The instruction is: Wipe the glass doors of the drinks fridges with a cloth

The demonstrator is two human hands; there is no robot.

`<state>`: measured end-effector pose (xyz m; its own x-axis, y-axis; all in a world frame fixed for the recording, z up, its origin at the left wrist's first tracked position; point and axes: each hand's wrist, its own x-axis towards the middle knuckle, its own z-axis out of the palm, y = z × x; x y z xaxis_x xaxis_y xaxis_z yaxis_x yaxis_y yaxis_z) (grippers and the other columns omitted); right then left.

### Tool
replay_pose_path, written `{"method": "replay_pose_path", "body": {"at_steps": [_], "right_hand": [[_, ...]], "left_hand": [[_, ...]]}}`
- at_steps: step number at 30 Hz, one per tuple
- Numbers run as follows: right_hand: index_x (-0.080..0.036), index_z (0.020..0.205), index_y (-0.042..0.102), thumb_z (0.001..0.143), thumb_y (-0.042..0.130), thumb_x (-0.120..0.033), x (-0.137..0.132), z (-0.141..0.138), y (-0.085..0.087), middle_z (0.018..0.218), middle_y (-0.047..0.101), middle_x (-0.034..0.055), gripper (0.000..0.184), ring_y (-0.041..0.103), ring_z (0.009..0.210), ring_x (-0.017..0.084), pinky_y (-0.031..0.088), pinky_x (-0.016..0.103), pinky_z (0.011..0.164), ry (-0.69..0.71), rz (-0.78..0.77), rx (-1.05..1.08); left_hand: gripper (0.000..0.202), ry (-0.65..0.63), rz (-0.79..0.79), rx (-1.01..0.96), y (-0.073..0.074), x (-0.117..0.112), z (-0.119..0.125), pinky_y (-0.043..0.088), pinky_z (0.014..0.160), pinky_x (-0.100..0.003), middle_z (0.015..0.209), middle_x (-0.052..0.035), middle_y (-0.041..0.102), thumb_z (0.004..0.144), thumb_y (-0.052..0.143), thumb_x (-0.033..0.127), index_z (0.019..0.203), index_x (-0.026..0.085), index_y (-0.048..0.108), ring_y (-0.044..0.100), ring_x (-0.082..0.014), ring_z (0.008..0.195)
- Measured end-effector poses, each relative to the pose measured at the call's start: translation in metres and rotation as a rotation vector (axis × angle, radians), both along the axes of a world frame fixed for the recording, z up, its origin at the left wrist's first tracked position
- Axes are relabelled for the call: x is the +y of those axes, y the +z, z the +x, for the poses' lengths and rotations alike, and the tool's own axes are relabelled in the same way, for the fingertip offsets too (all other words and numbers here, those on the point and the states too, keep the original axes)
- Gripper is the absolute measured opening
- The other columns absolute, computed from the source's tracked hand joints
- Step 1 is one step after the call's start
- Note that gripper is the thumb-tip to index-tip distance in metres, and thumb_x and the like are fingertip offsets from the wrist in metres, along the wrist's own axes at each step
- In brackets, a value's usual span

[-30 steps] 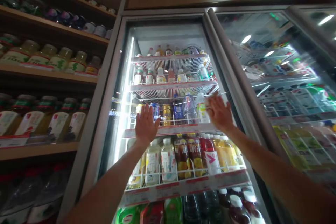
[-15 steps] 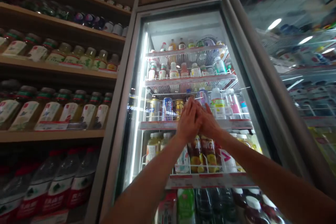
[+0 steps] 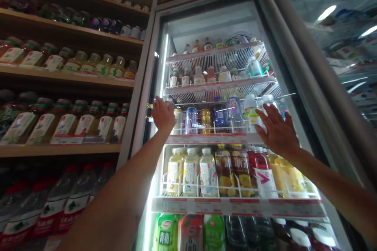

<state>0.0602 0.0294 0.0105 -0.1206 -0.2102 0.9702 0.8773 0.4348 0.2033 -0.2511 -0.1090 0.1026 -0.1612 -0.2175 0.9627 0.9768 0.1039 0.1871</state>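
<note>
The left hand is raised by the fridge frame with its fingers close together and slightly curled; cans stand just right of them. The right hand is empty, its fingers spread, with a white-capped bottle just left of the tips (contact unclear).

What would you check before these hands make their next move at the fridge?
1. Right hand open and empty: ok.
2. Left hand empty: cannot tell, its fingers curl by the left edge of the fridge.
3. Cans between the hands upright: ok.
4. Bottles on the shelf below upright behind their rail: ok.
5. Clear path from hands to cans: cannot tell.
</note>
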Motion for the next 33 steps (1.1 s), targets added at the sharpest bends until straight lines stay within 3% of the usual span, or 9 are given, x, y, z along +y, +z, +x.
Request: {"method": "replay_pose_path", "body": {"at_steps": [7, 10, 13, 15, 18, 22, 24, 29, 33], "right_hand": [[-0.018, 0.135, 0.040, 0.092, 0.023, -0.039, 0.002, 0.006, -0.001, 0.143, 0.038, 0.0106, 0.050, 0.029, 0.134, 0.026, 0.024, 0.050, 0.107, 0.033, -0.022, -0.020], [-0.018, 0.136, 0.038, 0.092, 0.026, -0.037, 0.004, 0.008, -0.001, 0.143, 0.038, 0.0098, 0.050, 0.030, 0.134, 0.026, 0.024, 0.050, 0.107, 0.045, -0.007, -0.031], [-0.019, 0.137, 0.037, 0.092, 0.026, -0.038, 0.003, 0.005, -0.003, 0.144, 0.036, 0.0093, 0.050, 0.028, 0.135, 0.026, 0.022, 0.052, 0.107, 0.039, -0.026, -0.009], [-0.018, 0.136, 0.038, 0.093, 0.024, -0.039, 0.000, 0.003, -0.003, 0.145, 0.035, 0.0098, 0.050, 0.027, 0.135, 0.026, 0.021, 0.052, 0.107, 0.036, -0.045, 0.008], [-0.019, 0.136, 0.038, 0.093, 0.023, -0.039, -0.004, 0.003, -0.003, 0.145, 0.035, 0.0101, 0.050, 0.026, 0.136, 0.025, 0.020, 0.051, 0.107, 0.044, -0.073, 0.013], [-0.022, 0.137, 0.035, 0.092, 0.024, -0.038, -0.003, 0.007, -0.003, 0.146, 0.033, 0.0082, 0.049, 0.026, 0.136, 0.024, 0.019, 0.048, 0.107, 0.050, -0.095, -0.008], [-0.022, 0.137, 0.036, 0.092, 0.024, -0.038, -0.002, 0.009, -0.004, 0.146, 0.033, 0.0079, 0.049, 0.026, 0.136, 0.024, 0.018, 0.047, 0.108, 0.049, -0.092, -0.015], [-0.017, 0.135, 0.039, 0.092, 0.025, -0.037, -0.004, 0.005, -0.005, 0.145, 0.034, 0.0103, 0.050, 0.026, 0.136, 0.026, 0.017, 0.050, 0.108, 0.072, -0.118, 0.016], [-0.021, 0.136, 0.037, 0.092, 0.027, -0.040, -0.006, 0.003, -0.005, 0.145, 0.034, 0.0087, 0.049, 0.026, 0.136, 0.026, 0.017, 0.051, 0.108, 0.108, -0.107, 0.037]], "left_hand": [[0.043, -0.082, -0.297, 0.659, -0.056, 0.064, 0.132, 0.029, 0.109, -0.043, 0.143, -0.0049, 0.039, 0.090, 0.032, 0.030, 0.129, 0.017, 0.047, 0.030, -0.0213, 0.134], [0.046, -0.067, -0.319, 0.611, -0.055, 0.050, 0.109, 0.028, 0.109, -0.044, 0.144, -0.0054, 0.038, 0.090, 0.031, 0.029, 0.133, 0.016, 0.041, 0.030, -0.0222, 0.134], [0.050, -0.080, -0.139, 0.257, -0.036, 0.021, 0.048, 0.029, 0.108, -0.046, 0.141, -0.0089, 0.042, 0.090, 0.029, 0.026, 0.138, 0.012, 0.034, 0.035, -0.0244, 0.131], [0.052, -0.086, -0.005, 0.048, -0.030, 0.015, 0.031, 0.028, 0.109, -0.048, 0.142, -0.0123, 0.039, 0.089, 0.029, 0.024, 0.138, 0.008, 0.031, 0.036, -0.0267, 0.130], [0.051, -0.121, -0.045, 0.109, -0.050, 0.032, 0.067, 0.027, 0.109, -0.050, 0.145, -0.0104, 0.035, 0.088, 0.029, 0.022, 0.138, 0.011, 0.034, 0.029, -0.0276, 0.134], [0.046, -0.144, -0.335, 0.621, -0.091, 0.057, 0.127, 0.026, 0.112, -0.043, 0.142, -0.0053, 0.040, 0.091, 0.031, 0.031, 0.132, 0.016, 0.043, 0.028, -0.0223, 0.135], [0.046, -0.131, -0.362, 0.619, -0.093, 0.051, 0.118, 0.026, 0.111, -0.043, 0.142, -0.0059, 0.041, 0.091, 0.032, 0.032, 0.132, 0.016, 0.044, 0.031, -0.0224, 0.134], [0.048, -0.109, -0.057, 0.065, -0.059, 0.016, 0.042, 0.028, 0.109, -0.050, 0.144, -0.0130, 0.035, 0.090, 0.031, 0.026, 0.134, 0.009, 0.038, 0.032, -0.0270, 0.133], [0.047, -0.077, -0.067, 0.081, -0.063, 0.032, 0.068, 0.027, 0.109, -0.050, 0.146, -0.0103, 0.034, 0.090, 0.030, 0.025, 0.133, 0.012, 0.040, 0.029, -0.0274, 0.135]]}}
